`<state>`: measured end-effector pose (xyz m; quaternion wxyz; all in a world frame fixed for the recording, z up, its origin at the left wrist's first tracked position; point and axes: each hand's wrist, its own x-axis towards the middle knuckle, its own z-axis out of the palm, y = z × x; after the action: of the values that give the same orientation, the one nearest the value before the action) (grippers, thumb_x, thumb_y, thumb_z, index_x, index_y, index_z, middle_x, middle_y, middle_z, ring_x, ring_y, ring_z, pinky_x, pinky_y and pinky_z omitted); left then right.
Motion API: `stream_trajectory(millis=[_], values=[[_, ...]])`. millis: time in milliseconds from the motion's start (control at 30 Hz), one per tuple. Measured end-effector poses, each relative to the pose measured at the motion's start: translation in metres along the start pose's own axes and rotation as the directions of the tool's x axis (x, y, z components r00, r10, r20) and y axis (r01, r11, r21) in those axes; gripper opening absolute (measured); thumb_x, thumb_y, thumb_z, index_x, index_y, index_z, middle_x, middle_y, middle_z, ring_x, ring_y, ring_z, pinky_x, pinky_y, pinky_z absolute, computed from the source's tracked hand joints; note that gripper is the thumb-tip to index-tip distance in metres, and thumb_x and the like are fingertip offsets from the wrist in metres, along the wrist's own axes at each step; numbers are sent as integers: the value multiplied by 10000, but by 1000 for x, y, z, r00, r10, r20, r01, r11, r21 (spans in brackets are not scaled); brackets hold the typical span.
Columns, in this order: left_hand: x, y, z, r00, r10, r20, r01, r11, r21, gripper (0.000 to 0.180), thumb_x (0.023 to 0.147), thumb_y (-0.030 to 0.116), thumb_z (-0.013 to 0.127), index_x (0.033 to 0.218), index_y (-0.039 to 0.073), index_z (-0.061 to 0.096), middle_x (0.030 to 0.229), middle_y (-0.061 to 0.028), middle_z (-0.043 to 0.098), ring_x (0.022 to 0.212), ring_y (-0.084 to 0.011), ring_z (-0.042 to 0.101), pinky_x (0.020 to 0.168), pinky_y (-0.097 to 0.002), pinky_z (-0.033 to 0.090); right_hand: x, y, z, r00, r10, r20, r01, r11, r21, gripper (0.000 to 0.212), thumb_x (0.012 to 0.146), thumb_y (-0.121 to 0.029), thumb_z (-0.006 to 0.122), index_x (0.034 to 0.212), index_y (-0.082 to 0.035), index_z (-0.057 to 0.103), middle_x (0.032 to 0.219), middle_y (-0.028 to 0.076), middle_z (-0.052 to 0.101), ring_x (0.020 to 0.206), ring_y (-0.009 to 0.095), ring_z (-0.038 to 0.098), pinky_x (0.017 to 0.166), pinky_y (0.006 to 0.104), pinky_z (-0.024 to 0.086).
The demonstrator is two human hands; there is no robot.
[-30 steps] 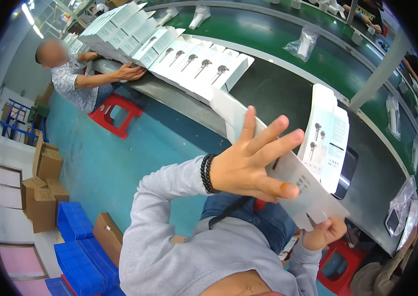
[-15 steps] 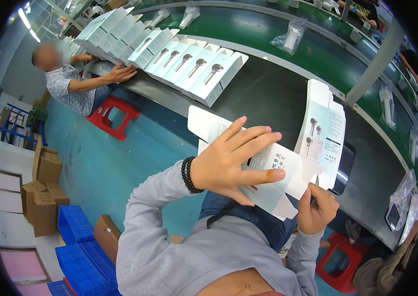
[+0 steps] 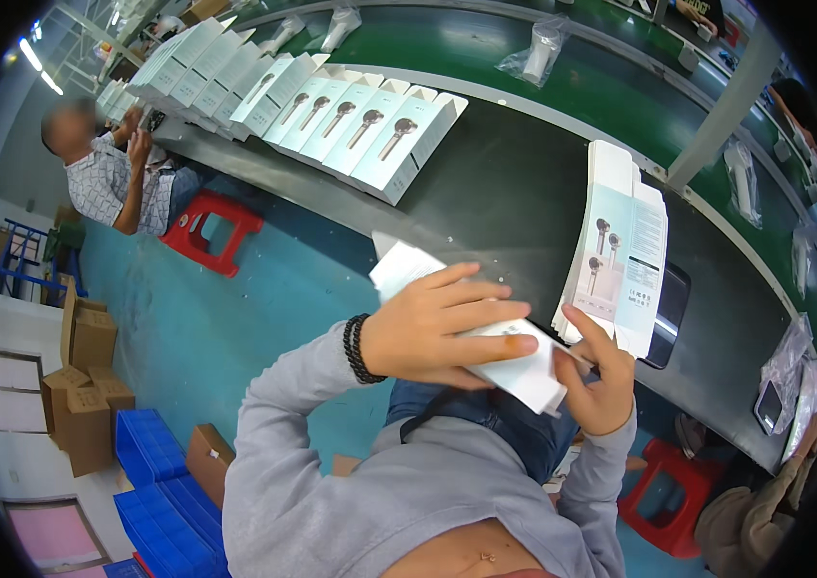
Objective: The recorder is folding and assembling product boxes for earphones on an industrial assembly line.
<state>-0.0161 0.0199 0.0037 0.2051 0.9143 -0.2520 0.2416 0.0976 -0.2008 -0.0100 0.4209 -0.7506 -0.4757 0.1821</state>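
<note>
A small white and pale-blue folding carton (image 3: 514, 376) is held over my lap, its body now narrow and partly opened out. My left hand (image 3: 442, 328) lies across its upper side with the fingers wrapped over it, hiding most of the print. At the carton's right end, my right hand (image 3: 606, 380) grips the end flaps between thumb and fingers, with the index finger stretched upward. Just beyond that hand, a stack of flat, unfolded cartons (image 3: 611, 250) with product pictures rests on the dark table.
Standing cartons (image 3: 394, 144) form a row along the dark workbench (image 3: 505, 183). A dark flat device (image 3: 671, 313) lies partly under the flat stack. Bagged white items (image 3: 539, 53) lie on the green conveyor (image 3: 428, 43). A co-worker (image 3: 105, 173) sits far left by a red stool (image 3: 211, 231).
The carton has gone from a wide, flattish shape to a narrower one. My right hand has moved up to its end. The co-worker's hands have drawn back from the row of cartons.
</note>
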Motion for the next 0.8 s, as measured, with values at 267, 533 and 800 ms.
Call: stream_trajectory(millis=[267,533,800], values=[[-11,7,7,900,-273,-339,276,960,-40,453,669,142,722,1051,-27,547,799,-86,669,656,-215,658,571,-267,502,-6,8,66,925,-54,-376,296,721,627,862,738,-482,647,1327,4,246,1187,198,470,1038,263,522,846,361,440],[-11,15,25,964,-256,-75,223,927,-302,610,600,180,704,1167,63,511,1280,-180,424,1107,-330,451,871,-387,407,3,9,103,861,215,-461,204,685,699,901,700,-418,717,1301,37,223,1276,156,375,1153,232,407,951,355,335],[-39,-158,-2,673,-682,-285,676,410,612,711,739,443,598,1343,214,300,1402,-182,211,1269,-434,212,905,-677,185,-5,8,96,827,360,-431,59,708,704,712,760,-312,683,1251,34,301,1155,121,460,1031,194,471,887,314,373]])
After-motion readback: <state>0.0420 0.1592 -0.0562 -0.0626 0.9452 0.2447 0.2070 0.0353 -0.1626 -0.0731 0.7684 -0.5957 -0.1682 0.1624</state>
